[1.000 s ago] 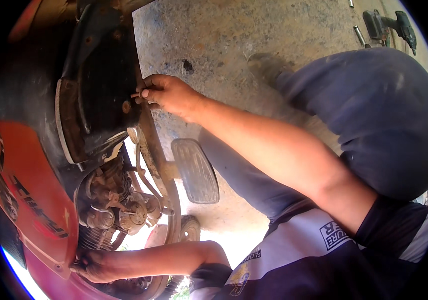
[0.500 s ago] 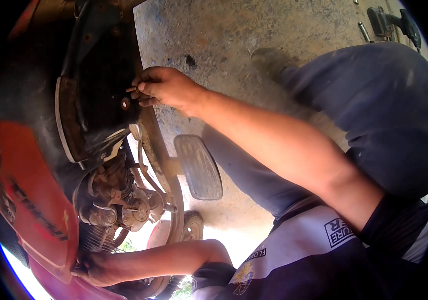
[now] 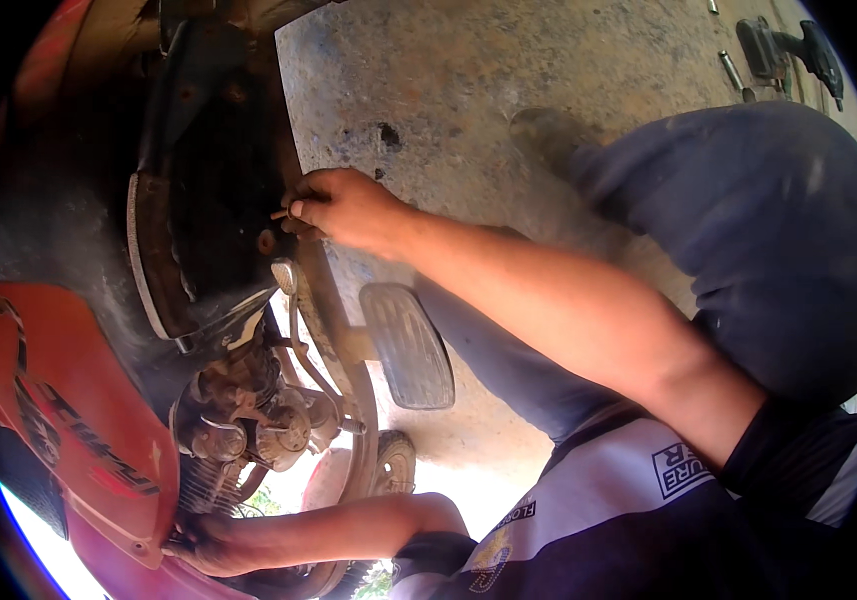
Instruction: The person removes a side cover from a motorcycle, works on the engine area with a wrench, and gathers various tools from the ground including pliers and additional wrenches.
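My right hand [image 3: 342, 208] pinches a small brownish bolt [image 3: 281, 214] between thumb and fingers. The bolt points toward the dark body of a motorcycle, just above a round hole [image 3: 267, 240] in its side. Whether its tip touches anything is hard to tell in the shadow. Lower down, my left hand [image 3: 207, 545] has its fingers closed at the lower tip of the red side panel [image 3: 79, 410]; the fingertips are partly hidden in shadow.
Below the hole sit the dusty engine parts [image 3: 269, 420] and a metal lever [image 3: 294, 300]. A flat footrest pad [image 3: 409, 345] juts out toward my leg. On the concrete floor [image 3: 449, 80], a cordless power tool [image 3: 794, 55] and a metal socket piece [image 3: 731, 70] lie at the far right.
The view has shifted, so the motorcycle and both hands appear lower and slightly further right. My right fingers look more gathered around the bolt. The left hand stays at the red panel.
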The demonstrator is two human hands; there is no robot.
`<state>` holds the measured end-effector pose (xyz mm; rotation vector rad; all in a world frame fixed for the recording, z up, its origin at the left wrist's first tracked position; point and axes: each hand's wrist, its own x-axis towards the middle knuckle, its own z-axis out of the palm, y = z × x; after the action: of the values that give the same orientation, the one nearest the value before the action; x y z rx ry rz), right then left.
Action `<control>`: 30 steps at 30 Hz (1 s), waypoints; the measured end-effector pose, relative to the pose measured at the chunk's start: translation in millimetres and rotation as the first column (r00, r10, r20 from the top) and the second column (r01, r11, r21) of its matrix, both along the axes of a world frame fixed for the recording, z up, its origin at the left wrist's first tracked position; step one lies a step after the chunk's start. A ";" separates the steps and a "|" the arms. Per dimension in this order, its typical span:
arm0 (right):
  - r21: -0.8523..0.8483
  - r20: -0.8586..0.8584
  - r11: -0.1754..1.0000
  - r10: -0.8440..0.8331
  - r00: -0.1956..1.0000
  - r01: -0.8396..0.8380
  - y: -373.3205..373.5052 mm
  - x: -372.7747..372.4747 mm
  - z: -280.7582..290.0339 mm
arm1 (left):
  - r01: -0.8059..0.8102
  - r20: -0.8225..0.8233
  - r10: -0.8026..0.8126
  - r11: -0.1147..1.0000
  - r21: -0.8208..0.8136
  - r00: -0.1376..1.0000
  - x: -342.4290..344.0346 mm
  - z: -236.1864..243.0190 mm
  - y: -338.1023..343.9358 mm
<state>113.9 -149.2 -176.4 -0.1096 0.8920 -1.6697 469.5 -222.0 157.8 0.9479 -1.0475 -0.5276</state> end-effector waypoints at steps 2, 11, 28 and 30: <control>0.020 -0.056 1.000 0.020 0.998 -0.018 0.2 4.3 0.1 | -0.063 0.206 0.075 0.996 -0.064 0.976 6.7 -3.9 1.9; -0.052 -0.029 0.999 0.003 1.000 -0.004 0.9 4.8 6.9 | 0.024 -0.018 -0.026 0.992 -0.124 0.999 -35.2 -4.5 12.5; -0.079 0.141 0.989 -0.110 0.984 0.122 -2.0 -33.1 28.2 | -0.236 0.292 0.269 0.961 -0.143 0.918 -72.3 -28.8 25.4; -0.071 0.126 0.990 -0.116 0.985 0.125 -2.4 -42.6 23.3 | -0.150 0.053 0.160 0.977 -0.152 0.986 -67.5 -36.1 16.4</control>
<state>71.3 -151.6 -153.1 -0.0067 0.7535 -1.8047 402.1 -205.6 121.8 0.9115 -1.0462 -0.2874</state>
